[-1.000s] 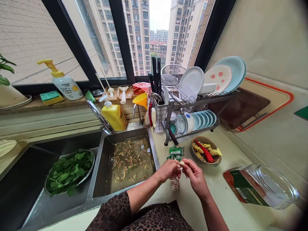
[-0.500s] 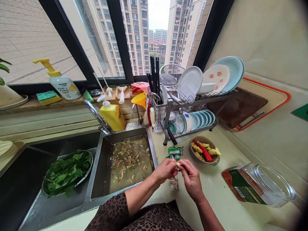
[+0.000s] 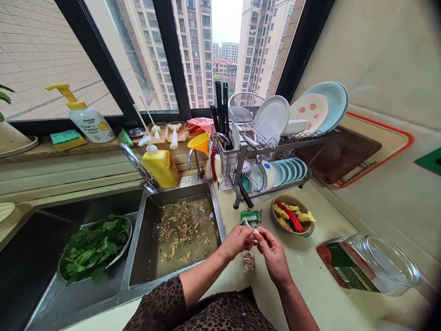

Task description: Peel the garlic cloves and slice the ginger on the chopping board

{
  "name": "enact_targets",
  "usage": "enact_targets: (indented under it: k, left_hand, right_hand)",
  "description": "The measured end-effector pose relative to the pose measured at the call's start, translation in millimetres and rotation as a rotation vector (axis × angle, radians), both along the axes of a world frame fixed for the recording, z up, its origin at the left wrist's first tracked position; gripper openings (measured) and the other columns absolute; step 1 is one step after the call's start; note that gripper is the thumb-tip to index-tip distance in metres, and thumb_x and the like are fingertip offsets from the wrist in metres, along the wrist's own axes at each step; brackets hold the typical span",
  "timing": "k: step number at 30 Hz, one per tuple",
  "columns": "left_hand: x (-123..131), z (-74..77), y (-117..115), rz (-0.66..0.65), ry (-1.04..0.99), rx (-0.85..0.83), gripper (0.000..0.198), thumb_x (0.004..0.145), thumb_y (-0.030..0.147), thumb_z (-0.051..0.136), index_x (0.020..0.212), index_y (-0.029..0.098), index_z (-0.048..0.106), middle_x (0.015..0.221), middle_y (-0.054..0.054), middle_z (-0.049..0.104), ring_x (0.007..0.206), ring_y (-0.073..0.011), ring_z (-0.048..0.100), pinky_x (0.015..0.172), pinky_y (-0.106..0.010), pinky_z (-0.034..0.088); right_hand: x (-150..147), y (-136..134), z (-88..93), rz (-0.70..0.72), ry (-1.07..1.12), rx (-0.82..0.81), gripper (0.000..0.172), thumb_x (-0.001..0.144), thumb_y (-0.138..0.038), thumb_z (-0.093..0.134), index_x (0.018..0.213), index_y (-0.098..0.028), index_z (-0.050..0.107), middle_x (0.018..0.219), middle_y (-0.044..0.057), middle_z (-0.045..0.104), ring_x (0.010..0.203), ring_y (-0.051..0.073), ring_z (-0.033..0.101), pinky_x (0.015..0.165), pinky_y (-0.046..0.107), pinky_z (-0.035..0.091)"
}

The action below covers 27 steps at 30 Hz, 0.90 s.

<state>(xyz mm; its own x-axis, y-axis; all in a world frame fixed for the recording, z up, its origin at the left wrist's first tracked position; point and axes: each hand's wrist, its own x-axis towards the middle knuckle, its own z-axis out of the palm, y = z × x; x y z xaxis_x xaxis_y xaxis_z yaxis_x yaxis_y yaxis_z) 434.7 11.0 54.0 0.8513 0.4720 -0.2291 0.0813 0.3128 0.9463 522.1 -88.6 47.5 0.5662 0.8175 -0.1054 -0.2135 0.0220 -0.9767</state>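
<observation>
As the left hand (image 3: 237, 242) and right hand (image 3: 274, 253) meet, their fingers (image 3: 262, 239) pinch a garlic clove (image 3: 256, 232), nearer the right, its axis hidden.

Home kitchen: steel sink (image 3: 136, 248), dish rack (image 3: 275, 146)

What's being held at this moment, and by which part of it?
A small garlic clove, pinched by its lower part between the left hand and the right hand; its tip shows above the fingers.
</observation>
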Motion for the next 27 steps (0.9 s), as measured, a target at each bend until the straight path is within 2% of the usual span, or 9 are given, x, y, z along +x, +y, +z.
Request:
enact_targets:
  k: [3,6,9,14,16,19,22,24,27]
  left_hand:
    - [-2,2.0,1,-0.044,-0.068,0.103,0.044,0.076,0.055,0.049,0.06,0.014,0.049,0.051,0.004,0.041,0.047,-0.006,0.032,0.046,-0.021,0.023]
    - [-3,0.9,-2,-0.054,-0.081,0.084,0.041,0.077,0.052,0.051,0.061,0.015,0.048,0.05,0.006,0.04,0.046,-0.0057,0.031,0.046,-0.021,0.022]
    - [-2,-5.2,-6,0.008,-0.011,0.095,0.036,0.076,0.042,0.049,0.053,0.016,0.045,0.043,0.005,0.039,0.042,-0.0054,0.029,0.044,-0.021,0.021]
    - [2,-16.5,-10,0.16,0.03,0.071,0.027,0.068,0.03,0.052,0.048,0.018,0.038,0.04,0.007,0.037,0.04,-0.005,0.028,0.043,-0.02,0.021]
    - [3,-16.9,-9,0.199,-0.003,0.063,0.022,0.067,0.028,0.056,0.056,0.018,0.04,0.045,0.008,0.038,0.041,-0.0049,0.03,0.043,-0.018,0.023]
    - [1,-13.0,-9,0.115,-0.039,0.101,0.021,0.077,0.037,0.051,0.071,0.018,0.046,0.055,0.005,0.046,0.045,-0.0066,0.038,0.045,-0.018,0.027]
    - [-3,-7.6,-9,0.001,-0.009,0.305,0.033,0.085,0.045,0.042,0.073,0.016,0.052,0.058,0.002,0.052,0.051,-0.0087,0.044,0.05,-0.019,0.032]
    - [-5,-4.9,-9,-0.035,0.017,0.459,0.032,0.086,0.043,0.043,0.071,0.016,0.052,0.057,0.002,0.052,0.053,-0.009,0.044,0.052,-0.019,0.032]
    - [-5,-2.6,-9,-0.077,0.039,0.589,0.029,0.087,0.037,0.042,0.068,0.016,0.05,0.057,0.003,0.05,0.053,-0.0087,0.042,0.052,-0.019,0.03]
  right_hand:
    - [2,-1,3.4,0.003,-0.044,0.0,0.026,0.073,-0.037,0.07,0.092,-0.019,0.068,0.089,0.004,0.065,0.085,0.018,0.056,0.075,0.027,0.046]
    - [3,0,1.1,-0.03,0.173,0.036,0.026,0.072,-0.036,0.072,0.091,-0.02,0.068,0.076,0.0,0.061,0.062,0.009,0.05,0.056,0.019,0.042]
    - [6,1,-1.6,-0.065,0.453,0.067,0.027,0.066,-0.035,0.077,0.086,-0.019,0.068,0.069,-0.002,0.057,0.051,0.004,0.04,0.041,0.014,0.032]
    - [7,3,1.2,-0.053,0.655,0.049,0.034,0.058,-0.028,0.083,0.088,-0.02,0.068,0.071,-0.001,0.059,0.053,0.004,0.044,0.04,0.011,0.031]
    - [5,3,2.4,-0.058,0.632,0.044,0.031,0.058,-0.03,0.083,0.084,-0.019,0.068,0.07,-0.001,0.059,0.053,0.004,0.044,0.04,0.011,0.031]
    - [3,3,2.6,-0.092,0.511,0.053,0.031,0.06,-0.032,0.082,0.084,-0.019,0.068,0.071,-0.002,0.059,0.055,0.004,0.046,0.043,0.012,0.034]
    - [3,2,1.9,-0.11,0.358,0.046,0.029,0.063,-0.033,0.079,0.086,-0.02,0.067,0.075,-0.002,0.061,0.057,0.006,0.048,0.05,0.016,0.039]
    - [4,1,1.8,-0.115,0.286,0.035,0.029,0.064,-0.035,0.078,0.087,-0.02,0.067,0.075,-0.002,0.062,0.059,0.007,0.05,0.053,0.019,0.041]
    - [4,0,2.6,-0.134,0.249,0.023,0.03,0.064,-0.035,0.078,0.086,-0.019,0.067,0.073,-0.001,0.062,0.059,0.009,0.05,0.053,0.02,0.04]
